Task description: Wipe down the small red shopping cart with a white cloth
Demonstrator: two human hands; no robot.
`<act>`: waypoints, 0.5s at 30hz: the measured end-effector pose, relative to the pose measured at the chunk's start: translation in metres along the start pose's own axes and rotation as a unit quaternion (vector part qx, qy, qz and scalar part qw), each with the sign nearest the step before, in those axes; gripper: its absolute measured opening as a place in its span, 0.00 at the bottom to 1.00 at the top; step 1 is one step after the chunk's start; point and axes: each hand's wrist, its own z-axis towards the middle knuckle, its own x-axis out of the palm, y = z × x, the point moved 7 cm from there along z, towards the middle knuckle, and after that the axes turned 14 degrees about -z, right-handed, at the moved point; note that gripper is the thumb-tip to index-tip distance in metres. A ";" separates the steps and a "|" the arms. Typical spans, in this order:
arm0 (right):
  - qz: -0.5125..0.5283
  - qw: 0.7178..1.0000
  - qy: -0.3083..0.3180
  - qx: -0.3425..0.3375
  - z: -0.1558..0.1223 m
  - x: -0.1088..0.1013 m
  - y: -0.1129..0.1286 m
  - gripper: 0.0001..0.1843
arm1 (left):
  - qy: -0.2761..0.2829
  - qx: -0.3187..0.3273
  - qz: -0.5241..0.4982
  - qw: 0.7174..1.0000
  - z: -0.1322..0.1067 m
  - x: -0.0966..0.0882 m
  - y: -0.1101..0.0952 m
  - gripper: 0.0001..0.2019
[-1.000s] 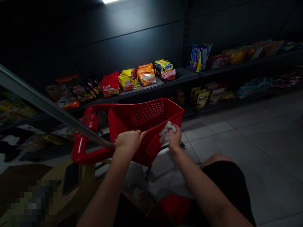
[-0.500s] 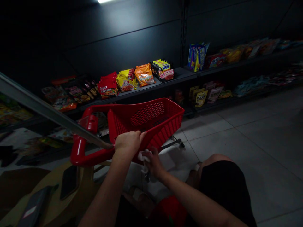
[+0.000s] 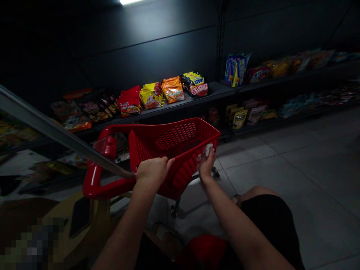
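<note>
A red plastic shopping cart (image 3: 185, 172) stands in front of me beside the shelves, its handle to the left. My left hand (image 3: 153, 170) is closed over the near rim of its basket. In my right hand (image 3: 206, 165) is a crumpled white cloth (image 3: 209, 149), possibly a tissue, pressed to the outer slatted side of the basket near its far right end. The fingers around the cloth are partly hidden. A grey metal bar (image 3: 73, 138) slants in from the upper left, its lower end by my left wrist.
Dark shelves (image 3: 216, 90) behind the cart carry red snack bags (image 3: 129, 100), yellow bags (image 3: 152, 95), orange bags (image 3: 173, 90) and several other packets. At lower left a phone (image 3: 81, 216) lies on a round wooden surface (image 3: 66, 240). Grey floor tiles (image 3: 295, 165) extend to the right.
My right hand has moved with the white cloth up and to the right, along the basket's side toward its far end. My left hand keeps its hold on the rim.
</note>
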 end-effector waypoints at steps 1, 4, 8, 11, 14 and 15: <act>0.001 1.000 0.013 0.001 -0.033 0.007 -0.004 0.30 | 0.000 -0.003 0.001 1.000 0.000 0.000 0.000 0.27; 0.038 0.983 0.149 -0.096 -0.124 0.031 -0.003 0.25 | 0.005 -0.012 0.008 1.000 -0.001 -0.002 0.002 0.27; 0.079 0.973 0.199 -0.087 -0.120 0.019 -0.011 0.25 | 0.013 -0.024 0.007 1.000 -0.001 -0.001 0.004 0.27; 0.078 0.994 0.018 0.077 -0.018 -0.023 -0.034 0.32 | 0.006 -0.022 0.001 1.000 0.000 0.000 0.005 0.27; 0.064 0.990 -0.057 0.113 0.071 -0.039 -0.035 0.31 | 0.003 -0.012 -0.005 1.000 -0.001 0.002 0.004 0.27; 0.062 0.990 -0.061 0.109 0.086 -0.038 -0.032 0.29 | 0.005 -0.011 -0.007 1.000 -0.001 0.002 0.003 0.27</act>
